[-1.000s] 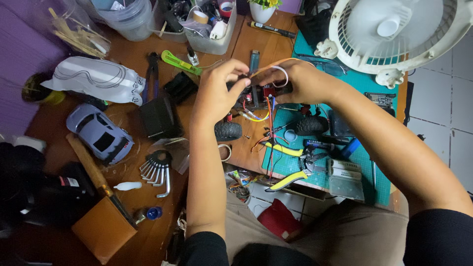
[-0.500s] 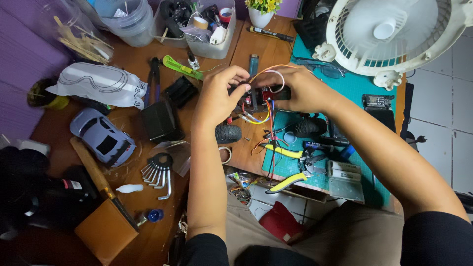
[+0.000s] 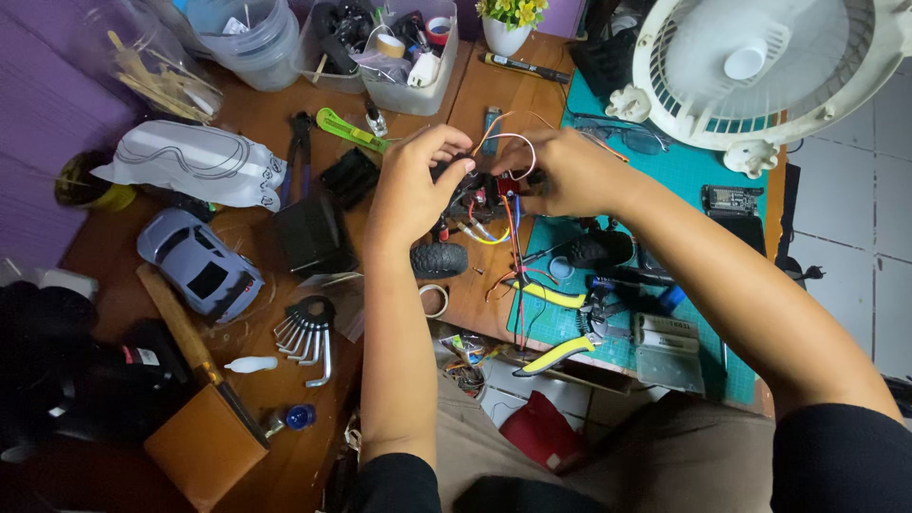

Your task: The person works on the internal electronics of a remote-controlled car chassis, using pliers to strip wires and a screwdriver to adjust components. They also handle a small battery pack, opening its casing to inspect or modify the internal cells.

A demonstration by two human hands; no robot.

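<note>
coloured wires trail from a small wired chassis (image 3: 480, 195) held just above the loose black tyre (image 3: 439, 258) on the desk (image 3: 285, 123). left hand (image 3: 413, 185) and right hand (image 3: 560, 171) flank it equally, fingers pinched on its ends.

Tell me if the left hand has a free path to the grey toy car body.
Probably yes. The left hand grips the wired assembly; the grey toy car body lies uncovered to its left, beyond a black box that it could pass over.

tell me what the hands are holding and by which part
Both hands hold one small wired chassis above the table: left hand pinches its left end, right hand grips its right end. The exact finger contact is hidden.
</note>
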